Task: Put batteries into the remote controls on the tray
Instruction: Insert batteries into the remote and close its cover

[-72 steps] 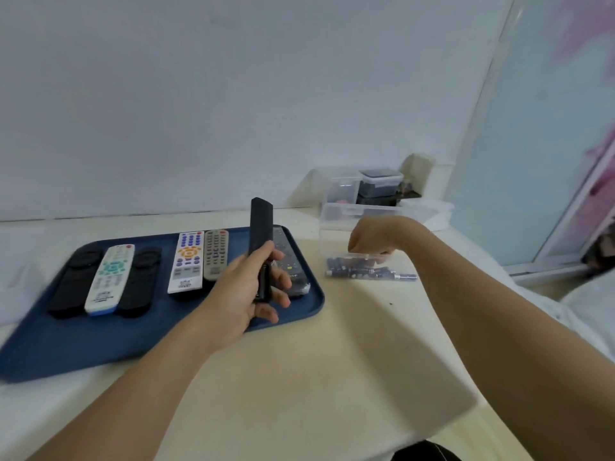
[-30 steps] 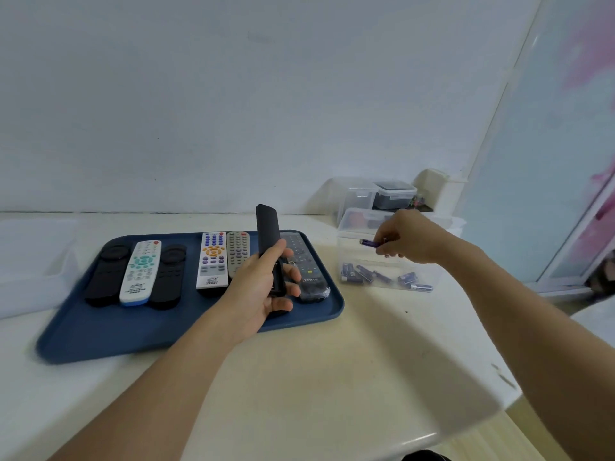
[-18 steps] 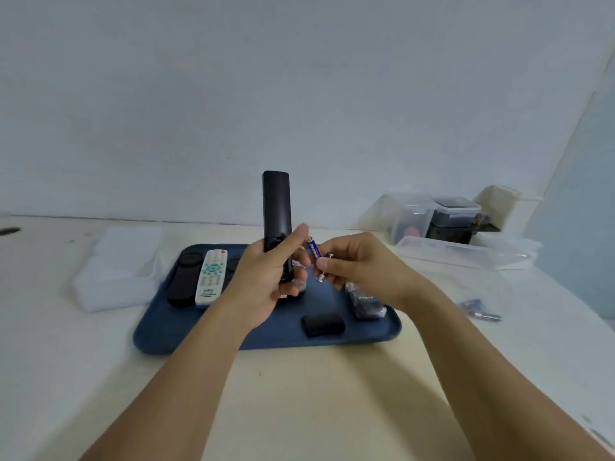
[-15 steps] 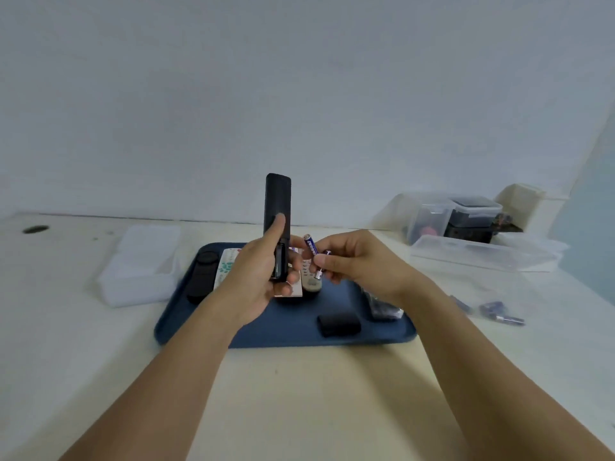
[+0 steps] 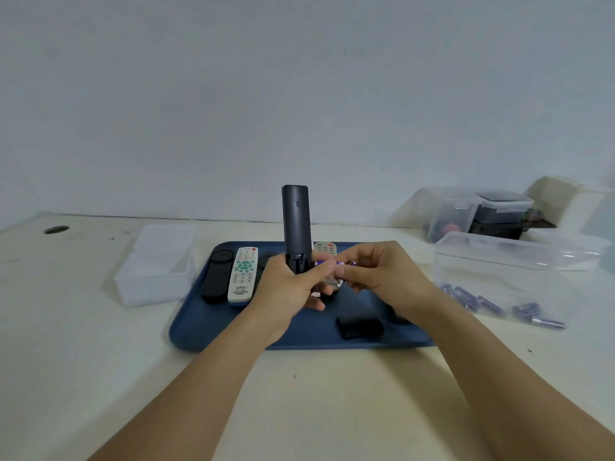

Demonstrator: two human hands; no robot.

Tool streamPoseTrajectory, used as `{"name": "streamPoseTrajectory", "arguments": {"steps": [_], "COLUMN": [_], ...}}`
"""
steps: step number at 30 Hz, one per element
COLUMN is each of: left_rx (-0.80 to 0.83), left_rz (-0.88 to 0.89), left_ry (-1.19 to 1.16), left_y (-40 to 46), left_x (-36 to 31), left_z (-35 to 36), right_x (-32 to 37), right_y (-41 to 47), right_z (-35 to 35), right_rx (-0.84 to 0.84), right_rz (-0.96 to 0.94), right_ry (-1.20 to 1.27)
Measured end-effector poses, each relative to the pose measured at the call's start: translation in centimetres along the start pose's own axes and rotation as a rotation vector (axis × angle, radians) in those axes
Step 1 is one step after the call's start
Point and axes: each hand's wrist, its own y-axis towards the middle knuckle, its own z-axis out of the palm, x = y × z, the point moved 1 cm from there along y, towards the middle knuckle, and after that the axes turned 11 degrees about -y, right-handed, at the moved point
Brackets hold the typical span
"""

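The left hand (image 5: 286, 287) grips the black remote (image 5: 296, 227) upright above the tray (image 5: 299, 337), battery bay open toward the person. The right hand (image 5: 382, 274) pinches batteries (image 5: 336, 266) just beside the bay. Risk: a reversed battery will not seat; check polarity first. Risk: with more than one battery pinched, one may slip onto the tray. The loose cover (image 5: 359, 327) lies on the tray, nearer the person.
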Motion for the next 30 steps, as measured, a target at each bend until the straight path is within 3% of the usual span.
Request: {"name": "streamPoseTrajectory", "arguments": {"steps": [7,13,17,21,24,30], "left_rx": [-0.058,0.050,0.058,0.092,0.087,-0.011], "left_rz": [0.014,-0.168,-0.210,-0.213,-0.220,-0.254], "left_ry": [-0.080,-0.168,-0.239,-0.146,-0.112,-0.277], "left_y": [0.2,0.0,0.0,0.0,0.0,0.1], "left_x": [-0.5,-0.7,-0.6,-0.4,-0.3,-0.8], "left_z": [0.4,0.7,0.9,0.8,0.9,1.1], "right_x": [-0.3,0.1,0.1,0.4,0.3,0.5], "right_y": [0.2,0.1,0.3,0.2,0.2,0.1], "right_z": [1.5,1.6,1.6,1.6,1.5,0.8], "right_rx": [-0.157,-0.270,-0.234,-0.119,-0.133,-0.043], "right_rz": [0.080,-0.011,0.046,0.115,0.187,0.390], "right_ry": [0.398,0.250,0.215,0.365,0.381,0.574]}}
